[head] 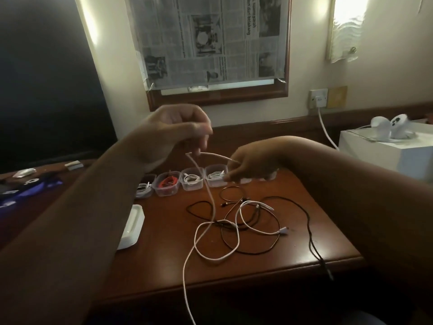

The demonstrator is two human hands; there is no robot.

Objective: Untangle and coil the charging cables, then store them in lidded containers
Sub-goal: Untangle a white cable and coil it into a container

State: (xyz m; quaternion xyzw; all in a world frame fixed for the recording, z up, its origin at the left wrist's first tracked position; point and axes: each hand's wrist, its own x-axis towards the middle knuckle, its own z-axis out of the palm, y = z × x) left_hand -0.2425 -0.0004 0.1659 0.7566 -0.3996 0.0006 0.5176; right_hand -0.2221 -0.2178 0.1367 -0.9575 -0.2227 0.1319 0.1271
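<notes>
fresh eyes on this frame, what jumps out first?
Both hands raised mid-frame: the left hand and right hand pinch a white cable stretched between them, its length trailing down off the table's near edge. Beneath lies a tangle of black and white cables on the wooden table. Behind it, a row of clear containers holds coiled cables.

Cream walls (304, 43), newspaper-covered window (210, 38) in a wood frame, brown wooden table (164, 254), bright sidelight.
</notes>
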